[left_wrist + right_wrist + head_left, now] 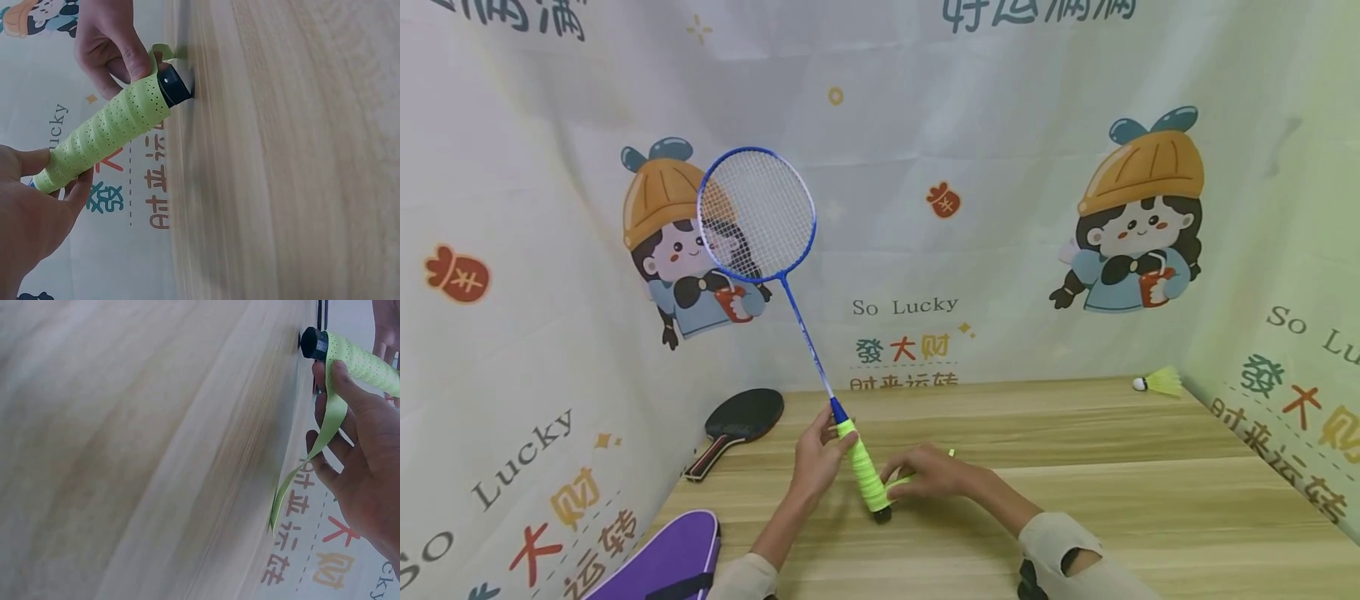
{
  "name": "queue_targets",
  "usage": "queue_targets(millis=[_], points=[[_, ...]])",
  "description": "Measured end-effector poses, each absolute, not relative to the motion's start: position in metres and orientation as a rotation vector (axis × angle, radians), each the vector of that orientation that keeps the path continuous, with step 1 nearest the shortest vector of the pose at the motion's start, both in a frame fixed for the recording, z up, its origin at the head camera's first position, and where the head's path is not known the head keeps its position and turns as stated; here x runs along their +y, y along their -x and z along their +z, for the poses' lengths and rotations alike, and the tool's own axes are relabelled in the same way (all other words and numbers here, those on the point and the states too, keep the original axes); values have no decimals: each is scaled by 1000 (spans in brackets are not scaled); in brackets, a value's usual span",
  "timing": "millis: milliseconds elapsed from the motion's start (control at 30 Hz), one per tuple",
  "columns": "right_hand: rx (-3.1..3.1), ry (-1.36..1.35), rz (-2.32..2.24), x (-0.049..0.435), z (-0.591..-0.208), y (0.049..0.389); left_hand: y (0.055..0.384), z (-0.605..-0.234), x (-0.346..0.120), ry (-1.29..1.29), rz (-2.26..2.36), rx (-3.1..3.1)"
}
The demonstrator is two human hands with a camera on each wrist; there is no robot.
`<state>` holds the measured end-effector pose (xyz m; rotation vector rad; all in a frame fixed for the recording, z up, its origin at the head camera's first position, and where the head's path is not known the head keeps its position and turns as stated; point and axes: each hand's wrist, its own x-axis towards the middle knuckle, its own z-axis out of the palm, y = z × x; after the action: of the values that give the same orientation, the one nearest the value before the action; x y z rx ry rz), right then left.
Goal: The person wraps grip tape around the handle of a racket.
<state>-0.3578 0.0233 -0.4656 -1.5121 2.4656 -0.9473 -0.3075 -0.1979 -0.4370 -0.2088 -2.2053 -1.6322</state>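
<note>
A blue and white badminton racket [808, 333] tilts up to the left, its strung head in front of the printed backdrop. Perforated lime-green grip tape [115, 122] wraps its handle, and the black butt end [174, 85] shows bare. My left hand [817, 458] holds the top of the handle between thumb and fingers. Beside the butt end, my right hand [928, 472] pinches the tape where it comes off the handle. A loose tail of the tape [325, 431] hangs past the right hand's fingers in the right wrist view.
A black table-tennis bat [747, 415] lies at the table's back left. A purple case [658, 558] with a black strap is at the front left. A yellow shuttlecock [1159, 382] lies at the back right of the wooden table [1075, 467]. Printed cloth [880, 233] encloses the table.
</note>
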Motion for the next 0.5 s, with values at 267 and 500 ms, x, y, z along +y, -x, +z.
queue_targets(millis=[267, 500], points=[[2491, 1592, -849, 16, -467, 359, 307, -434, -197, 242, -1684, -2217], [2535, 1517, -849, 11, -468, 356, 305, -434, -195, 214, -1772, -2160]])
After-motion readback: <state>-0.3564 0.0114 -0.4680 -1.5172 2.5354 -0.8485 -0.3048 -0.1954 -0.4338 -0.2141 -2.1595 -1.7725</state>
